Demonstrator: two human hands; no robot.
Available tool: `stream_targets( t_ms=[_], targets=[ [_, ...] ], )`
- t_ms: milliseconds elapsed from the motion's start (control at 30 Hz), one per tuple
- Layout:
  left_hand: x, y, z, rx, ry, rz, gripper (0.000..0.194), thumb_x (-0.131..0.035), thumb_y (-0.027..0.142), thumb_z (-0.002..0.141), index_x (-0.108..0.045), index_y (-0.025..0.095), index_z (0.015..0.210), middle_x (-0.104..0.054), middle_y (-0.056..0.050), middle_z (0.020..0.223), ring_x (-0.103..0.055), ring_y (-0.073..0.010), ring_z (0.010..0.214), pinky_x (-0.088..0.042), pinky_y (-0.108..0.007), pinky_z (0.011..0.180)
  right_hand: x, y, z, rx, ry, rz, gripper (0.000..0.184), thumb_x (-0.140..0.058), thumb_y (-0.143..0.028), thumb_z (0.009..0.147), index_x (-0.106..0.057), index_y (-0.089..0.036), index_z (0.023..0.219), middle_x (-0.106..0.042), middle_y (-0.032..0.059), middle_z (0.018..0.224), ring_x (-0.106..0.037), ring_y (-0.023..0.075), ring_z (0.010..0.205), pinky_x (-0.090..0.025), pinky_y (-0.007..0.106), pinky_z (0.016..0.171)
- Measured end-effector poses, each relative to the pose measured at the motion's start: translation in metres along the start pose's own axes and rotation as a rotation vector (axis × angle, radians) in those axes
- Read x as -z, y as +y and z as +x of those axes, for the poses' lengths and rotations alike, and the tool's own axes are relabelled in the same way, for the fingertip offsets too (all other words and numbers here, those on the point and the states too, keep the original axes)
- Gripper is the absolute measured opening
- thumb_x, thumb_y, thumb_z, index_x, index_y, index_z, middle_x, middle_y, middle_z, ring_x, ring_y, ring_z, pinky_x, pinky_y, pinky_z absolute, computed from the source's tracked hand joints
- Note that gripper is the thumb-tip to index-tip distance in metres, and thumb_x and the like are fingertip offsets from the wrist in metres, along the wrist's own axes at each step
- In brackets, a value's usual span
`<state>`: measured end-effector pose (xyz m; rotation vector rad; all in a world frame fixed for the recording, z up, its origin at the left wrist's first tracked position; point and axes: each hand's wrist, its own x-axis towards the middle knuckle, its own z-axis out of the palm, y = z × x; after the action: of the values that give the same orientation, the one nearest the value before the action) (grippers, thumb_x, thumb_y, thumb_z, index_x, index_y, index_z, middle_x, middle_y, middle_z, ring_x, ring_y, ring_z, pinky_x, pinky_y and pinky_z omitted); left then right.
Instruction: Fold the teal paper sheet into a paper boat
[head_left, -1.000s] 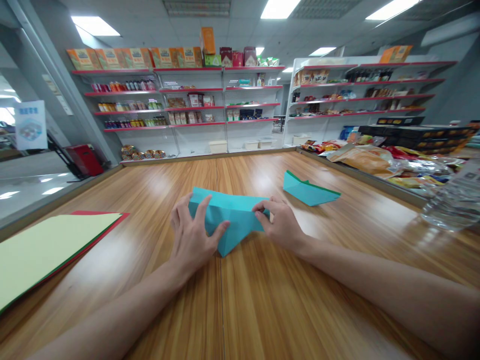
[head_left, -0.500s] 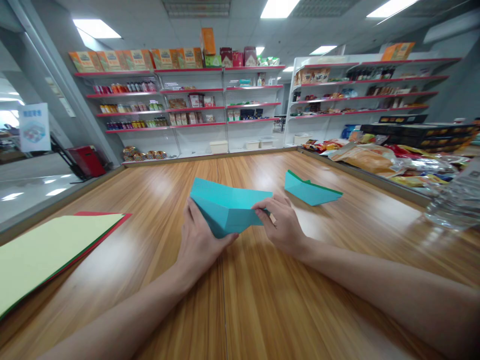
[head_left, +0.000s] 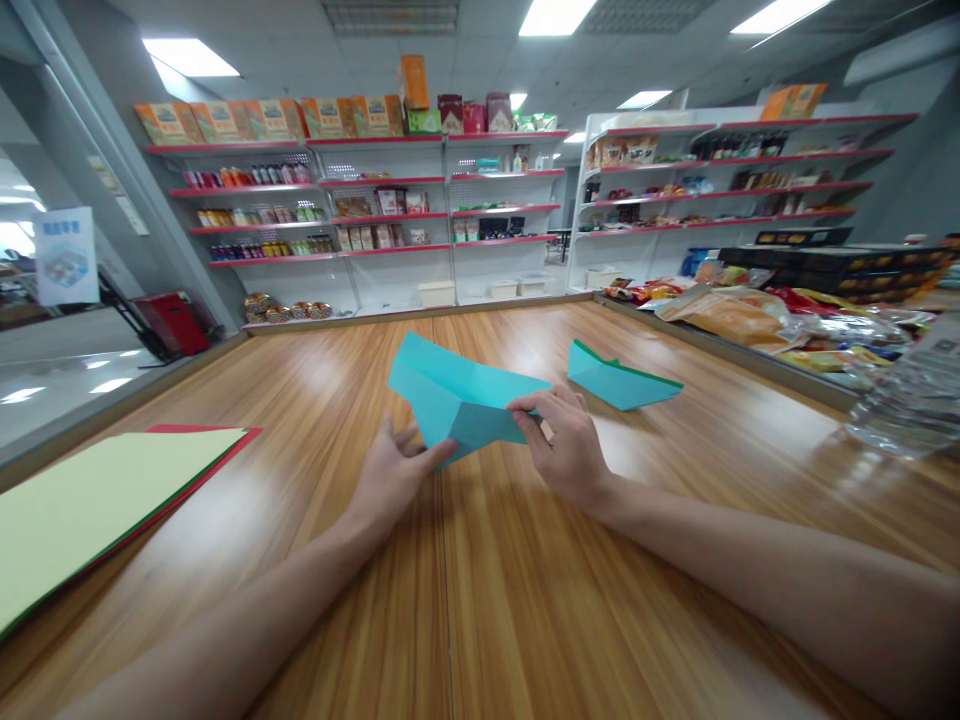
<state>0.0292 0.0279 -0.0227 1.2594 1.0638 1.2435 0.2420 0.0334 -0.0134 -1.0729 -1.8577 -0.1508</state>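
A light-blue sheet of folded paper (head_left: 469,395) is tilted above the table between my hands, its creased panels spread apart. My right hand (head_left: 566,440) pinches its right end between thumb and fingers. At the lower left corner is my left hand (head_left: 394,470), its thumb lying over the paper and its other fingers curled at the left, partly hidden. Beyond my right hand, a second folded blue paper (head_left: 622,382) with a green edge rests on the table.
On the left of the wooden table (head_left: 315,640) lies a stack of coloured paper (head_left: 112,490), pale yellow on top, with green and red edges. A clear plastic bottle (head_left: 911,390) stands at the right. Snack packets (head_left: 750,315) fill the area behind it.
My left hand has slid down from the left edge of the blue paper to its lower corner. The paper's left end has risen and tilted. My right hand keeps its pinch.
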Motion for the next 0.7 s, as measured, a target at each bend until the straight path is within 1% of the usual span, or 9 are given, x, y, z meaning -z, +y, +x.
stream_targets(
  t_ms=[100, 200, 267, 333, 400, 467, 500, 567, 700],
  targets=[
    [0.005, 0.000, 0.003, 0.050, -0.186, -0.021, 0.033, -0.071, 0.039, 0.072, -0.065, 0.010, 0.088, -0.071, -0.012, 0.081, -0.066, -0.0195, 0.067, -0.051, -0.027, 0.060, 0.000, 0.001, 0.001, -0.017, -0.003, 0.014, 0.018, -0.046, -0.023, 0.090, -0.064, -0.020, 0.088, -0.066, 0.0048, 0.081, -0.053, 0.0224, 0.085, -0.035, 0.037, 0.078],
    [0.007, 0.000, 0.002, 0.080, -0.231, -0.094, 0.028, -0.072, 0.035, 0.073, -0.068, 0.009, 0.082, -0.072, -0.011, 0.079, -0.066, -0.0191, 0.067, -0.052, -0.027, 0.060, -0.003, 0.002, 0.002, -0.062, 0.059, 0.044, 0.018, -0.054, -0.026, 0.085, -0.061, -0.020, 0.101, -0.063, 0.0072, 0.097, -0.050, 0.0244, 0.096, -0.036, 0.040, 0.086],
    [0.006, 0.001, 0.001, 0.070, -0.202, -0.152, 0.026, -0.072, 0.032, 0.072, -0.069, 0.010, 0.085, -0.072, -0.010, 0.082, -0.067, -0.0196, 0.070, -0.053, -0.028, 0.062, -0.006, 0.004, 0.002, -0.174, 0.142, 0.138, 0.046, -0.065, -0.032, 0.077, -0.050, -0.019, 0.119, -0.057, 0.0107, 0.111, -0.049, 0.0255, 0.102, -0.039, 0.041, 0.087],
    [0.006, 0.002, 0.000, 0.056, -0.179, -0.197, 0.025, -0.073, 0.031, 0.071, -0.069, 0.011, 0.086, -0.071, -0.009, 0.085, -0.067, -0.0195, 0.072, -0.054, -0.029, 0.063, -0.011, 0.009, 0.001, -0.355, 0.119, 0.379, 0.069, -0.070, -0.038, 0.071, -0.038, -0.019, 0.129, -0.055, 0.0123, 0.114, -0.054, 0.0233, 0.095, -0.045, 0.037, 0.077],
    [0.005, 0.003, 0.000, 0.054, -0.171, -0.214, 0.026, -0.075, 0.031, 0.070, -0.070, 0.012, 0.087, -0.071, -0.009, 0.084, -0.066, -0.0191, 0.071, -0.054, -0.029, 0.062, -0.015, 0.014, 0.001, -0.539, -0.078, 0.684, 0.063, -0.068, -0.046, 0.072, -0.043, -0.018, 0.123, -0.062, 0.0101, 0.101, -0.060, 0.0180, 0.074, -0.046, 0.030, 0.060],
    [0.005, 0.003, 0.000, 0.060, -0.170, -0.210, 0.028, -0.076, 0.031, 0.068, -0.070, 0.012, 0.086, -0.071, -0.009, 0.084, -0.066, -0.0192, 0.071, -0.054, -0.029, 0.061, -0.017, 0.019, 0.001, -0.656, -0.295, 0.868, 0.046, -0.062, -0.052, 0.076, -0.058, -0.013, 0.101, -0.065, 0.0071, 0.078, -0.057, 0.0135, 0.056, -0.041, 0.025, 0.048],
    [0.005, 0.003, 0.001, 0.061, -0.169, -0.204, 0.028, -0.076, 0.032, 0.068, -0.070, 0.012, 0.086, -0.071, -0.009, 0.084, -0.066, -0.0193, 0.071, -0.054, -0.029, 0.061, -0.016, 0.020, 0.001, -0.683, -0.358, 0.910, 0.044, -0.059, -0.054, 0.077, -0.061, -0.012, 0.089, -0.064, 0.0060, 0.069, -0.055, 0.0119, 0.051, -0.037, 0.023, 0.045],
    [0.005, 0.003, 0.001, 0.055, -0.177, -0.193, 0.027, -0.075, 0.032, 0.069, -0.070, 0.012, 0.086, -0.071, -0.009, 0.084, -0.066, -0.0190, 0.071, -0.054, -0.028, 0.061, -0.015, 0.020, 0.002, -0.695, -0.387, 0.952, 0.043, -0.060, -0.054, 0.077, -0.063, -0.011, 0.075, -0.062, 0.0048, 0.061, -0.053, 0.0103, 0.046, -0.033, 0.022, 0.041],
    [0.006, 0.005, 0.002, 0.081, -0.210, -0.181, 0.026, -0.072, 0.032, 0.073, -0.068, 0.011, 0.088, -0.071, -0.010, 0.084, -0.066, -0.0185, 0.071, -0.053, -0.027, 0.060, -0.013, 0.016, 0.003, -0.722, -0.341, 1.009, 0.038, -0.063, -0.051, 0.076, -0.063, -0.012, 0.072, -0.065, 0.0045, 0.065, -0.052, 0.0085, 0.043, -0.031, 0.021, 0.040]
  ],
)
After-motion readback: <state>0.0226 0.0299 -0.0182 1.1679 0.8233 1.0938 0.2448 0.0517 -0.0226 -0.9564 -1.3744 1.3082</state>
